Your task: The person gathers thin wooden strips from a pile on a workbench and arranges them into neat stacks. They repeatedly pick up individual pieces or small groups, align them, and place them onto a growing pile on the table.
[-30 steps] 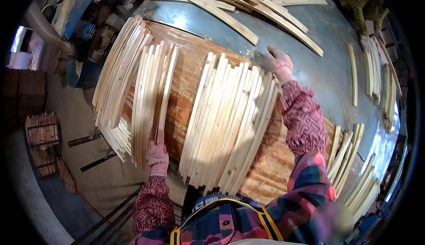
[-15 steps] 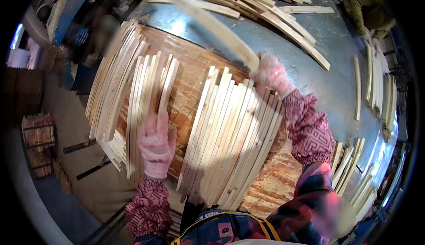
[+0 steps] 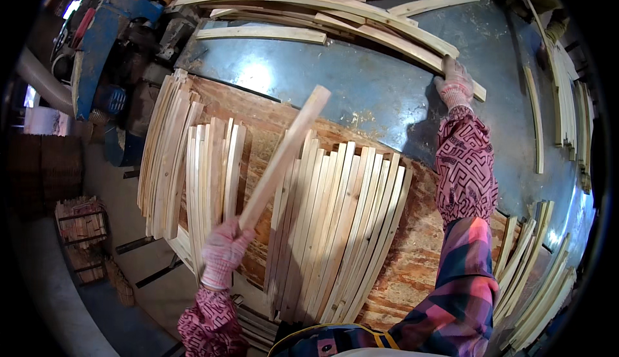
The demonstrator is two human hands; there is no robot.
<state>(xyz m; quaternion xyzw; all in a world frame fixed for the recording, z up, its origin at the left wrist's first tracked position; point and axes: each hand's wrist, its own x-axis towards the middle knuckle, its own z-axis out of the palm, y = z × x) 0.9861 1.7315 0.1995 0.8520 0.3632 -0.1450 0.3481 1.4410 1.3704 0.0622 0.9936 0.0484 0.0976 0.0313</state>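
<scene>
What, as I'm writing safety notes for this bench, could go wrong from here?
The left hand grips a wooden strip near one end, so its far end could swing and knock the row of strips out of line.
The right hand is at the end of a long strip in the crisscrossed heap; pulling on it might drag neighbouring pieces along.

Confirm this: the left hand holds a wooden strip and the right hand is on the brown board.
Wrong place: the head view shows the right hand on a piled strip above the blue-grey table. The left hand does hold a wooden strip.
</scene>
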